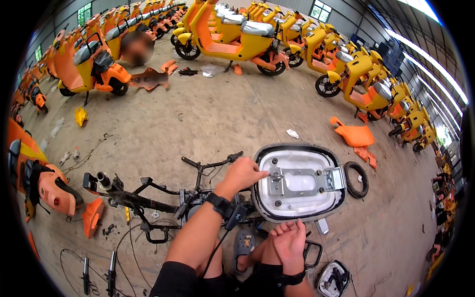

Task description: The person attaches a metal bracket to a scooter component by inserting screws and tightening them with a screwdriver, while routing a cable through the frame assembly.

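Note:
An upturned scooter seat, white underneath with a dark rim, lies over the black scooter frame. A grey metal bracket is fixed across its underside. My left hand is closed at the seat's left edge, its thumb reaching over the rim towards the bracket. The curled fingers hide whatever they may hold. Palm up just below the seat's near edge, my right hand has loosely bent, parted fingers and nothing in it. Its fingertips are near the rim; contact cannot be told.
A black tyre lies right of the seat, with orange panels beyond. A smaller white-and-black part rests at lower right. Two shock-absorber-like rods and loose cables are at lower left. Rows of yellow scooters stand behind.

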The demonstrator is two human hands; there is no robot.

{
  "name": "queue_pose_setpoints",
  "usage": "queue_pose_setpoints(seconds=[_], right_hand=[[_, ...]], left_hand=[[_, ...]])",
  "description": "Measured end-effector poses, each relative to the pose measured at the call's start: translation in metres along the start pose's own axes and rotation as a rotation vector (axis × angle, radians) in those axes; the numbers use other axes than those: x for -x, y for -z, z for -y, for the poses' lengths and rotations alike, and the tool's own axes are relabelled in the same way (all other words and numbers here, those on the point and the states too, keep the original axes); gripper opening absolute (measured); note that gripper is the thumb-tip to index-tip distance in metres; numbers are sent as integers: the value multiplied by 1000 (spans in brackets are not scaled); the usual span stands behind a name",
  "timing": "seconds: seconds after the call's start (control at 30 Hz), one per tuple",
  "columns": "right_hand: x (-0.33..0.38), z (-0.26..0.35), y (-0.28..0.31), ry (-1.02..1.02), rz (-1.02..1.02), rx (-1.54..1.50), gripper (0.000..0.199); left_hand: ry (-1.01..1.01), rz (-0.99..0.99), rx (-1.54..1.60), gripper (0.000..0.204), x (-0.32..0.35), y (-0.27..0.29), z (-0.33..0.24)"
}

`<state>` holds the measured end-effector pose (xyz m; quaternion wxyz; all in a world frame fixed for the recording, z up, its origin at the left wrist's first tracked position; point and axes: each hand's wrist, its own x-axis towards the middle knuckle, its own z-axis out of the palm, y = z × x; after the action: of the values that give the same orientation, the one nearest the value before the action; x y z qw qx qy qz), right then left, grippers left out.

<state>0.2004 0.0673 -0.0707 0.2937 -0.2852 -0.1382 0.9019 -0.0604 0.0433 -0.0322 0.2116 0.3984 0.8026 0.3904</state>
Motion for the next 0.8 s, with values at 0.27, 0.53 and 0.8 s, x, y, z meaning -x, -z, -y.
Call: queue_pose_setpoints(seconds=[0.27,0.53,0.8], right_hand=[[-7,2,11,-24,220,-71,48],[-11,0,6,-22,90,-36,45],[-11,-3,3,-2,82,-38,41]], left_hand=[[1,-165,-209,50,0,-6,-4],[97,146,47,36,15,-5,-26],[156,410,520,20,17,-12,-11]])
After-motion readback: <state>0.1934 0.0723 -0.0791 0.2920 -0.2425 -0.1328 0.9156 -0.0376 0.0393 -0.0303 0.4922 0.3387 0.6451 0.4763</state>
